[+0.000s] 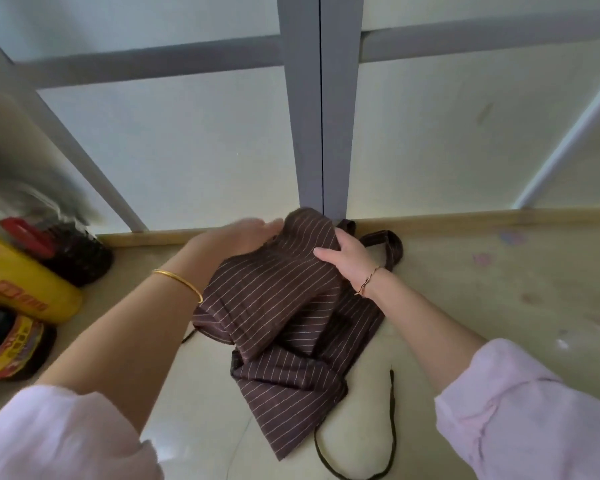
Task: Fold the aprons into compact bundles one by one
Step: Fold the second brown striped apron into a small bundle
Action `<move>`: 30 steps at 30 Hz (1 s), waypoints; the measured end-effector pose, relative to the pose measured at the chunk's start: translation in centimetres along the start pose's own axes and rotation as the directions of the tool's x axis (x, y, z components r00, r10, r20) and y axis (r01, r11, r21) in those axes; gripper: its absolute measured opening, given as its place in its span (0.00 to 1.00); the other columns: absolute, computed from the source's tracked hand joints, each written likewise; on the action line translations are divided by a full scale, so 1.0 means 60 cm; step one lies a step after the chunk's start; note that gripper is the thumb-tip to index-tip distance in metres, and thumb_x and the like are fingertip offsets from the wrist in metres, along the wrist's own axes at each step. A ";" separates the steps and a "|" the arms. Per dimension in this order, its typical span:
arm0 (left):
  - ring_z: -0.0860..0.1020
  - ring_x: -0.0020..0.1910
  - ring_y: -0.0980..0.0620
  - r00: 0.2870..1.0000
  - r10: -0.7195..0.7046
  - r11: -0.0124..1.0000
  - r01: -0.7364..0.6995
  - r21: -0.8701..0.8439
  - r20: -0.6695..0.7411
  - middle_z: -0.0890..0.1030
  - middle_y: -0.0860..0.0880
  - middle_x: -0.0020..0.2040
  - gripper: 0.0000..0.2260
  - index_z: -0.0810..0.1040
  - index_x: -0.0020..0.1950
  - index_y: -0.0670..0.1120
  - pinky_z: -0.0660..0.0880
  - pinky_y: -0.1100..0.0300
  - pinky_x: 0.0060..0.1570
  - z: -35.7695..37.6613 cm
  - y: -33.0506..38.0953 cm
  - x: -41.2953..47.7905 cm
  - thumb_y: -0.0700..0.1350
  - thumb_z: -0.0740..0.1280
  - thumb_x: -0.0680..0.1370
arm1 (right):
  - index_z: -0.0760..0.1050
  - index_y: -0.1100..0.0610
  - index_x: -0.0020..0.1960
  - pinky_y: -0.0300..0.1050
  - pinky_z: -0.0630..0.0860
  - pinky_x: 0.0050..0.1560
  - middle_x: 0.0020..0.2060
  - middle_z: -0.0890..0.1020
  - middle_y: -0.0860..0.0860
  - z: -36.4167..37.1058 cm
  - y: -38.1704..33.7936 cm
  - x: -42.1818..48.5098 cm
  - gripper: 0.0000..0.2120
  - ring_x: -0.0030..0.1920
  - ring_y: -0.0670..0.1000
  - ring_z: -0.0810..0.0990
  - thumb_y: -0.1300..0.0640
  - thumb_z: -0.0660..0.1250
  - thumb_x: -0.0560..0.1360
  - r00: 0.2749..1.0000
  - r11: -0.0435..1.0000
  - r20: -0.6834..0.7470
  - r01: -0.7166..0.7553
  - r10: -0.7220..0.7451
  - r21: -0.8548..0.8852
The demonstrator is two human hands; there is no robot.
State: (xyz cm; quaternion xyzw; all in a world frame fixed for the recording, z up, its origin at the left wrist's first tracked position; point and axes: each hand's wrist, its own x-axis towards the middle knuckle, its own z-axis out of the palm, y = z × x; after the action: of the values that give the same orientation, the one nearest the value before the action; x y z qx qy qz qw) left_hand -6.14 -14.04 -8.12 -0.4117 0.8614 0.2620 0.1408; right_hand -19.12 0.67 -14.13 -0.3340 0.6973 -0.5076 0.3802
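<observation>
A dark brown apron [284, 327] with thin pale stripes lies crumpled on the beige counter [465, 306], its upper part lifted off the surface. My left hand [229, 237] holds the raised fabric from the left, fingers reaching under the fold. My right hand [343, 258] grips the same raised part from the right, fingers curled over the cloth. A dark tie string [390, 427] loops across the counter at the lower right, and a neck strap [392, 244] lies near the back wall.
Sauce bottles stand at the left edge: a yellow one [25, 289], a dark bottle with a red cap [70, 251] and a dark jar with a red-yellow label [11, 344]. Frosted window panels with a grey frame [321, 116] rise behind the counter.
</observation>
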 end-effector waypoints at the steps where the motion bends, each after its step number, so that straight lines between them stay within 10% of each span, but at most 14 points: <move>1: 0.74 0.61 0.43 0.982 -0.028 0.993 0.048 -0.104 0.184 0.75 0.45 0.65 0.36 0.72 0.67 0.48 0.66 0.46 0.67 0.012 0.014 0.000 0.72 0.49 0.73 | 0.71 0.56 0.65 0.49 0.75 0.60 0.54 0.78 0.50 -0.013 -0.009 -0.004 0.18 0.56 0.51 0.78 0.60 0.67 0.76 1.000 1.000 0.014 0.011 -0.011 0.014; 6: 0.76 0.59 0.46 0.964 0.125 0.968 -0.068 -0.240 0.233 0.77 0.47 0.59 0.17 0.75 0.61 0.47 0.69 0.47 0.66 0.027 0.042 0.003 0.57 0.64 0.78 | 0.73 0.58 0.64 0.43 0.77 0.54 0.53 0.80 0.51 -0.091 -0.057 -0.014 0.19 0.51 0.49 0.80 0.65 0.68 0.74 0.998 0.999 0.055 0.044 -0.043 -0.007; 12: 0.80 0.46 0.47 0.969 0.119 0.650 -0.242 -0.721 -0.217 0.81 0.46 0.47 0.07 0.79 0.49 0.49 0.77 0.54 0.51 -0.026 0.076 -0.020 0.49 0.62 0.80 | 0.70 0.58 0.61 0.49 0.76 0.55 0.52 0.76 0.54 -0.131 -0.011 0.010 0.16 0.53 0.53 0.77 0.56 0.66 0.75 0.909 0.991 -0.407 -0.121 0.089 -0.052; 15: 0.81 0.44 0.48 0.960 0.115 0.527 -0.277 -0.803 -0.256 0.82 0.47 0.44 0.08 0.79 0.48 0.50 0.78 0.54 0.47 -0.057 0.066 -0.042 0.51 0.62 0.80 | 0.71 0.61 0.63 0.45 0.74 0.44 0.47 0.76 0.53 -0.111 0.038 -0.010 0.22 0.45 0.51 0.76 0.46 0.64 0.76 0.934 0.942 -0.176 -0.326 0.310 -0.073; 19: 0.82 0.40 0.51 0.964 0.142 0.365 -0.260 -0.894 -0.223 0.83 0.48 0.43 0.08 0.78 0.52 0.48 0.78 0.58 0.41 -0.086 0.052 -0.065 0.49 0.61 0.81 | 0.72 0.55 0.65 0.52 0.71 0.64 0.56 0.79 0.52 -0.056 0.052 -0.036 0.34 0.58 0.53 0.77 0.32 0.65 0.69 0.893 0.897 0.183 -0.433 0.412 0.094; 24: 0.80 0.46 0.49 0.962 0.077 0.391 -0.270 -0.880 -0.261 0.82 0.47 0.48 0.09 0.78 0.54 0.49 0.77 0.52 0.52 -0.110 0.037 -0.078 0.50 0.61 0.80 | 0.77 0.57 0.52 0.48 0.76 0.52 0.49 0.81 0.55 -0.045 0.015 -0.052 0.11 0.49 0.53 0.80 0.50 0.65 0.76 0.847 0.841 0.403 -0.471 0.347 0.266; 27: 0.80 0.46 0.49 0.939 -0.021 0.542 -0.279 -0.793 -0.345 0.81 0.46 0.48 0.08 0.77 0.56 0.49 0.77 0.55 0.45 -0.116 0.029 -0.081 0.49 0.62 0.81 | 0.75 0.62 0.52 0.49 0.76 0.51 0.52 0.80 0.61 -0.069 -0.015 -0.039 0.06 0.47 0.54 0.80 0.64 0.66 0.75 0.958 0.911 0.090 -0.288 0.274 0.294; 30: 0.79 0.44 0.49 0.920 0.016 0.737 -0.277 -0.617 -0.393 0.80 0.48 0.44 0.06 0.79 0.50 0.48 0.77 0.58 0.45 -0.110 0.014 -0.075 0.48 0.64 0.80 | 0.73 0.63 0.54 0.47 0.76 0.49 0.54 0.78 0.59 -0.115 -0.054 -0.019 0.08 0.46 0.54 0.77 0.62 0.65 0.76 0.879 0.998 -0.473 -0.060 0.061 0.017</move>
State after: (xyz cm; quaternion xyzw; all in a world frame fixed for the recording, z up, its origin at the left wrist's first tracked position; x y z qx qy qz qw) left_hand -4.15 -14.47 -0.37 -0.4051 0.7533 0.4795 -0.1963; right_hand -24.29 3.91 -9.46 -0.1779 0.7785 -0.5623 0.2146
